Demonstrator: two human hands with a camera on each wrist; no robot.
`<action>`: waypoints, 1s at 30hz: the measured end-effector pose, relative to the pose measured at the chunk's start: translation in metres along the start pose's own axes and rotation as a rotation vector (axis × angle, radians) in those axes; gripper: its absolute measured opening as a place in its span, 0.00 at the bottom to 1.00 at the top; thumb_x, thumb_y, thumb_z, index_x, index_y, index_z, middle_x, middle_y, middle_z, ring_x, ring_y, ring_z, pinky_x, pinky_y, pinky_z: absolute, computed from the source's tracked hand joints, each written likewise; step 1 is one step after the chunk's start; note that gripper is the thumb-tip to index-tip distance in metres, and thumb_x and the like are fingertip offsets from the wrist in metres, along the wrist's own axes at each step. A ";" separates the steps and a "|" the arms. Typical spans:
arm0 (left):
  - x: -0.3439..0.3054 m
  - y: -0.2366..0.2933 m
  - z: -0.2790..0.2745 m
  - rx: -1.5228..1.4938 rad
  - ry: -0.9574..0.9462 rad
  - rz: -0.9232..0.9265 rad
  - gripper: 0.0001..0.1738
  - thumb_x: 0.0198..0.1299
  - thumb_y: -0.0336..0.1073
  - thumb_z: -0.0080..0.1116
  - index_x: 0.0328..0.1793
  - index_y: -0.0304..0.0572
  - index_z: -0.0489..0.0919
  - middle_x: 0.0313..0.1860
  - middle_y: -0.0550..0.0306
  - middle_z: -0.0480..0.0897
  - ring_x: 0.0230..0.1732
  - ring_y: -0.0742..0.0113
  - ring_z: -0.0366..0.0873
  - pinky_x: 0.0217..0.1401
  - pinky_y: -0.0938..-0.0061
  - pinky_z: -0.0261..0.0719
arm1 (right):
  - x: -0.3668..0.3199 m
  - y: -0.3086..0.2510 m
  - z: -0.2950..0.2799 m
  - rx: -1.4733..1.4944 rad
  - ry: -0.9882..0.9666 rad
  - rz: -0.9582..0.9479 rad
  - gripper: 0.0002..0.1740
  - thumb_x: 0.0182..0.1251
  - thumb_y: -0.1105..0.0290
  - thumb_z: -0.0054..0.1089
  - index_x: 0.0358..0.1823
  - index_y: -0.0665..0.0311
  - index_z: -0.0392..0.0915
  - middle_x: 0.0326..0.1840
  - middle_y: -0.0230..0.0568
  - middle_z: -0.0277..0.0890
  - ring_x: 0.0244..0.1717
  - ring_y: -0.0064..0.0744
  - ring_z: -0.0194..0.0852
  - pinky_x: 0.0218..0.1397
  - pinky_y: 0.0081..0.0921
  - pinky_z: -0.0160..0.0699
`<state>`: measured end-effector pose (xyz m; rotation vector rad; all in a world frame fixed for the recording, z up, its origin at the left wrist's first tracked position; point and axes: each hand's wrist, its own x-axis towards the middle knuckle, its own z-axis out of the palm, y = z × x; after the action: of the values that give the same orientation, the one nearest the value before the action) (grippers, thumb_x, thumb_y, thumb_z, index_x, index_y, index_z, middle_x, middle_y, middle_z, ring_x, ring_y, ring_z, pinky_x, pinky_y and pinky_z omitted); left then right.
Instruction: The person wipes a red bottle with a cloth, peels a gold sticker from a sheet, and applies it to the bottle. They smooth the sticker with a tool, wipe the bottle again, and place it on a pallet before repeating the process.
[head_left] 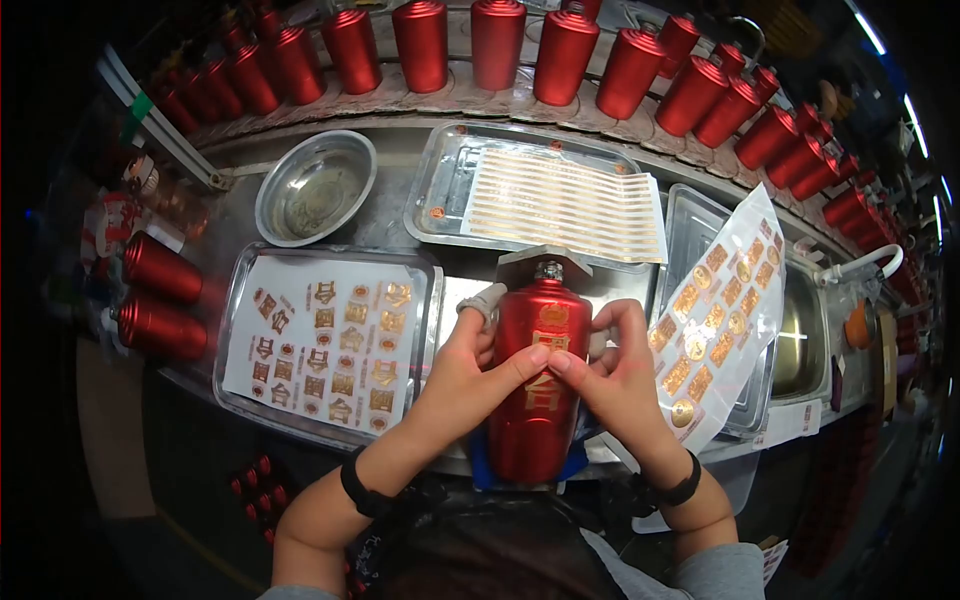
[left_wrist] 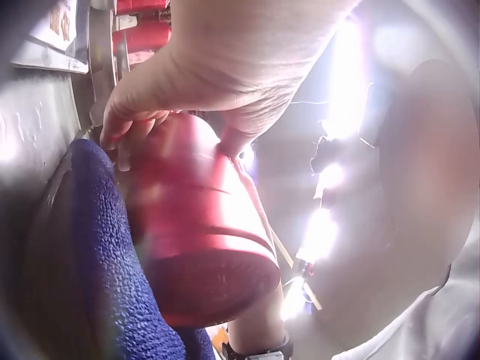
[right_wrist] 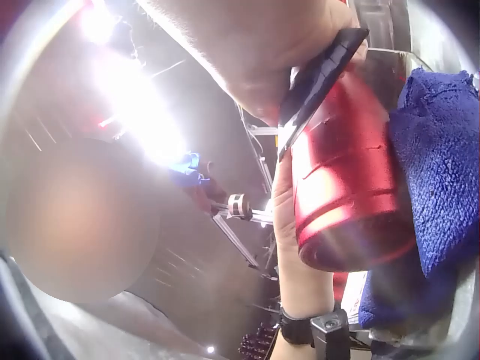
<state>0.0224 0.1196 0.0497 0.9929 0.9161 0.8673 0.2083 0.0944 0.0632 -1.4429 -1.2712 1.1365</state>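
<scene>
A red bottle [head_left: 530, 445] with a metallic neck lies tilted in the middle of the head view, its base towards the person. Gold characters [head_left: 543, 398] run down its front. The left hand [head_left: 470, 375] holds it from the left, a pale cover [head_left: 484, 301] on one finger. From the other side the right hand [head_left: 622, 372] grips it too. Both thumbs press side by side on the gold lettering. Under the bottle lies a blue cloth [right_wrist: 442, 165]. In the left wrist view the left fingers curl over the bottle [left_wrist: 202, 217]; the lettering is hidden there.
On the left, a tray [head_left: 226, 345] bears a sheet of gold stickers [head_left: 330, 345]. Behind are a metal bowl [head_left: 318, 190] and a tray [head_left: 425, 215] with striped gold strips [head_left: 560, 205]. Another sticker sheet [head_left: 720, 320] leans right, near a sink [head_left: 800, 340]. Red bottles [head_left: 420, 45] line the back.
</scene>
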 end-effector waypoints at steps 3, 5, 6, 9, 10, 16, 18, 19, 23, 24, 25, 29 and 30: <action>0.001 0.001 -0.003 0.002 -0.032 -0.004 0.30 0.65 0.38 0.66 0.65 0.34 0.63 0.59 0.41 0.79 0.60 0.65 0.79 0.62 0.72 0.78 | 0.002 0.005 -0.003 0.051 -0.030 0.017 0.31 0.57 0.58 0.77 0.48 0.61 0.61 0.41 0.31 0.65 0.22 0.08 0.59 0.22 0.10 0.61; 0.001 0.002 -0.003 -0.006 -0.029 -0.011 0.31 0.65 0.38 0.66 0.67 0.34 0.63 0.59 0.42 0.79 0.61 0.65 0.78 0.63 0.72 0.77 | 0.001 0.006 -0.003 0.095 -0.041 0.038 0.31 0.57 0.58 0.77 0.48 0.61 0.61 0.41 0.31 0.65 0.22 0.08 0.59 0.22 0.10 0.61; 0.000 0.002 -0.003 -0.009 -0.030 -0.014 0.32 0.65 0.38 0.66 0.68 0.34 0.63 0.59 0.42 0.79 0.62 0.65 0.77 0.64 0.72 0.77 | 0.000 0.005 -0.002 0.116 -0.044 0.051 0.31 0.57 0.58 0.77 0.48 0.61 0.61 0.42 0.32 0.65 0.22 0.08 0.59 0.22 0.10 0.61; -0.005 -0.001 -0.006 -0.038 -0.043 -0.070 0.39 0.63 0.39 0.68 0.72 0.32 0.58 0.66 0.40 0.73 0.69 0.58 0.72 0.72 0.65 0.69 | -0.002 0.007 -0.007 0.168 -0.062 0.098 0.31 0.58 0.60 0.77 0.50 0.61 0.62 0.40 0.31 0.66 0.22 0.07 0.58 0.22 0.09 0.59; -0.009 -0.003 -0.006 -0.025 -0.047 -0.074 0.39 0.63 0.40 0.68 0.72 0.32 0.59 0.66 0.40 0.73 0.69 0.58 0.72 0.73 0.64 0.67 | -0.003 0.009 -0.008 0.183 -0.070 0.115 0.32 0.58 0.60 0.77 0.51 0.62 0.62 0.40 0.30 0.66 0.22 0.07 0.58 0.22 0.09 0.58; -0.023 -0.014 -0.004 0.168 -0.033 -0.023 0.37 0.65 0.38 0.66 0.74 0.37 0.60 0.62 0.48 0.77 0.64 0.67 0.75 0.66 0.71 0.74 | -0.019 0.006 0.002 0.023 0.021 -0.023 0.36 0.56 0.65 0.77 0.59 0.63 0.61 0.32 0.24 0.68 0.21 0.04 0.57 0.22 0.07 0.54; -0.022 -0.015 -0.005 0.210 -0.029 -0.013 0.37 0.64 0.39 0.66 0.73 0.37 0.60 0.61 0.49 0.77 0.63 0.66 0.76 0.66 0.71 0.73 | -0.019 0.007 0.001 0.132 0.000 0.006 0.34 0.57 0.66 0.76 0.59 0.63 0.63 0.30 0.23 0.68 0.21 0.04 0.57 0.23 0.07 0.54; -0.022 -0.015 -0.005 0.199 -0.026 -0.010 0.37 0.64 0.39 0.66 0.73 0.36 0.60 0.62 0.49 0.76 0.64 0.66 0.75 0.67 0.70 0.72 | -0.019 0.009 0.001 0.187 -0.009 0.022 0.33 0.58 0.67 0.76 0.58 0.64 0.64 0.29 0.23 0.68 0.21 0.04 0.58 0.23 0.07 0.54; -0.027 -0.012 -0.004 0.190 -0.051 0.004 0.42 0.63 0.41 0.67 0.75 0.32 0.56 0.67 0.41 0.72 0.69 0.58 0.70 0.74 0.64 0.64 | -0.007 0.018 -0.019 0.309 0.039 0.175 0.18 0.63 0.68 0.70 0.51 0.63 0.72 0.26 0.23 0.70 0.21 0.06 0.60 0.23 0.08 0.57; -0.027 -0.011 -0.005 0.196 -0.064 0.008 0.44 0.63 0.41 0.68 0.76 0.31 0.54 0.68 0.38 0.70 0.71 0.55 0.68 0.77 0.62 0.61 | -0.002 0.022 -0.027 0.354 0.081 0.231 0.15 0.65 0.67 0.68 0.48 0.62 0.74 0.26 0.23 0.70 0.20 0.07 0.61 0.22 0.09 0.58; -0.025 -0.010 -0.006 0.185 -0.055 0.010 0.44 0.63 0.41 0.67 0.76 0.31 0.55 0.69 0.38 0.70 0.71 0.55 0.68 0.77 0.62 0.61 | 0.002 0.023 -0.034 0.400 0.121 0.286 0.12 0.66 0.67 0.66 0.46 0.62 0.76 0.26 0.23 0.71 0.20 0.08 0.61 0.22 0.10 0.59; -0.012 -0.004 -0.007 0.097 -0.002 0.017 0.41 0.64 0.41 0.66 0.74 0.31 0.56 0.69 0.39 0.70 0.71 0.56 0.69 0.75 0.63 0.64 | 0.006 0.009 -0.037 0.342 0.113 0.211 0.10 0.67 0.65 0.66 0.45 0.60 0.78 0.25 0.23 0.71 0.21 0.09 0.62 0.23 0.11 0.60; -0.007 0.000 -0.006 0.066 0.013 0.020 0.40 0.64 0.40 0.66 0.74 0.30 0.56 0.68 0.39 0.71 0.70 0.56 0.69 0.74 0.63 0.65 | 0.007 0.006 -0.031 0.263 0.125 0.163 0.14 0.66 0.66 0.67 0.49 0.61 0.76 0.25 0.22 0.70 0.20 0.06 0.59 0.21 0.10 0.55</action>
<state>0.0143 0.1152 0.0491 1.0551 0.9526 0.8661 0.2399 0.0992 0.0630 -1.4131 -0.8940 1.2497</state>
